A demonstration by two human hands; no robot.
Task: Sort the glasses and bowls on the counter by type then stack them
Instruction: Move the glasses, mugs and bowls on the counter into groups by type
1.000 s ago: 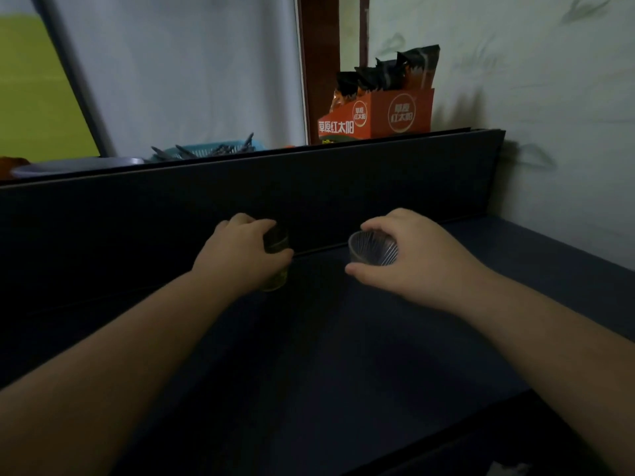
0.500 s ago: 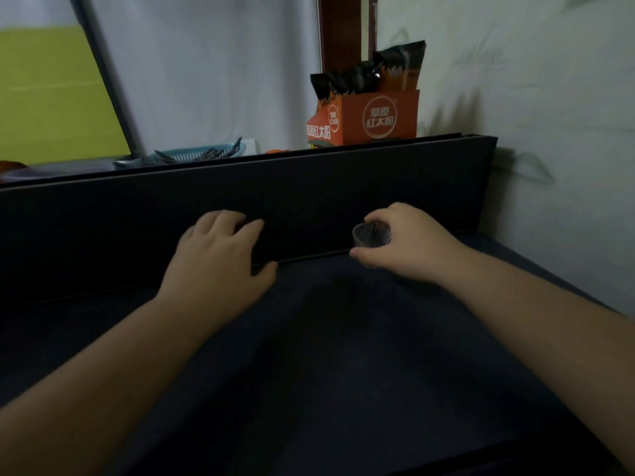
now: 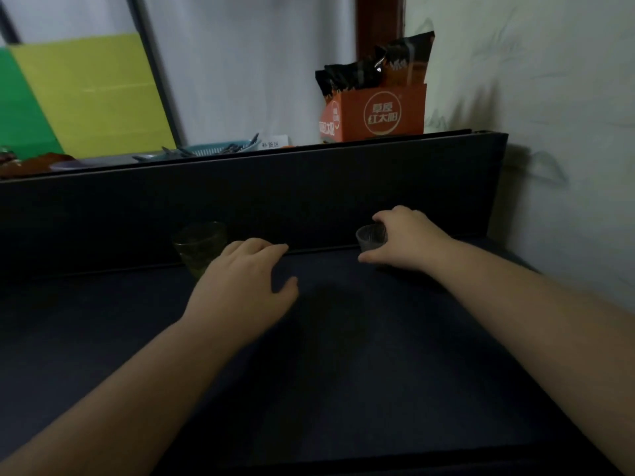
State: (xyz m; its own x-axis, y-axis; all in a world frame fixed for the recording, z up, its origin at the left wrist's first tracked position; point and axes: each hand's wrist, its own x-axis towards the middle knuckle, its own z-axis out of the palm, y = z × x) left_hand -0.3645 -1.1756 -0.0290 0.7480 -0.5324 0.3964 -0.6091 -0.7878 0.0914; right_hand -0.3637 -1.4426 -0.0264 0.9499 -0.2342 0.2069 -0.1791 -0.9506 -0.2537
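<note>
A greenish glass (image 3: 200,246) stands upright on the dark counter (image 3: 343,355), close to the back panel. My left hand (image 3: 247,280) lies just right of it with relaxed fingers and holds nothing. Farther right, a small clear ribbed glass (image 3: 370,238) stands near the back panel. My right hand (image 3: 405,240) grips it from the right side, fingers over its rim and thumb low in front.
A tall dark back panel (image 3: 309,197) closes off the counter's far side, and a pale wall (image 3: 567,132) bounds it on the right. On the ledge behind stand an orange box of snack packets (image 3: 374,113) and a blue basket of utensils (image 3: 220,149).
My left hand has let go of the greenish glass, which now stands uncovered to its left. My right hand keeps its hold on the clear glass near the back panel.
</note>
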